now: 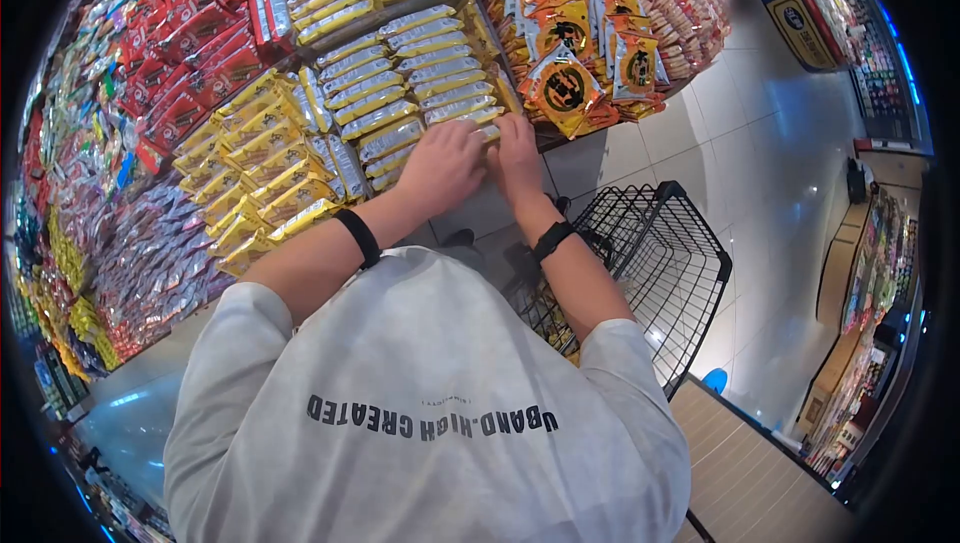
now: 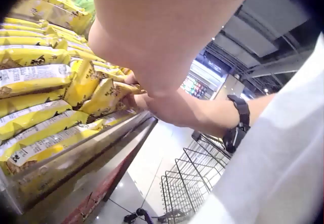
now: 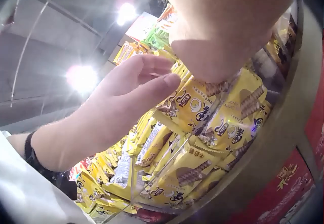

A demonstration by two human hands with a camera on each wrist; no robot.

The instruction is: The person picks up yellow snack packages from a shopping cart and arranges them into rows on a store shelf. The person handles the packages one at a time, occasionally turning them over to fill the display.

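While the right fingers [image 1: 517, 126] pinch the crimped end of a packet [image 2: 105, 98], the left fingers [image 1: 462, 136] bend in among its neighbours just beside them; their tips are hidden, so whether they grip anything cannot be told. The packet is glossy yellow film with dark print, tilted at the edge of the bin, close to its clear wall [image 2: 76, 164].

Under and beyond the fingers, the bin holds yellow packets [image 1: 362, 88], pillow-shaped, slightly crinkled and stacked in close rows, many with pale, finely printed backs upward. Some fronts show brown, ridged rolls behind the smooth clear wall. Below the bin runs a glossy red panel [image 3: 291, 183] with gold lettering.

To the left of the fingers, past more yellow, red packets [image 1: 195, 43] lie in a slanting heap, with small shiny wrappers [image 1: 150, 253] loosely piled nearer the body. To the right of the fingers are plump orange packets [image 1: 565, 88] with bold black marks, and beyond them a mound of pale, red-marked packs [image 1: 680, 13].

Nearer the body and right of the fingers is a cart [image 1: 700, 263] of thin black wire in an open grid. Dark bands [image 1: 358, 238] circle both wrists, and the loose, matt white shirt [image 1: 420, 393] carries black lettering.
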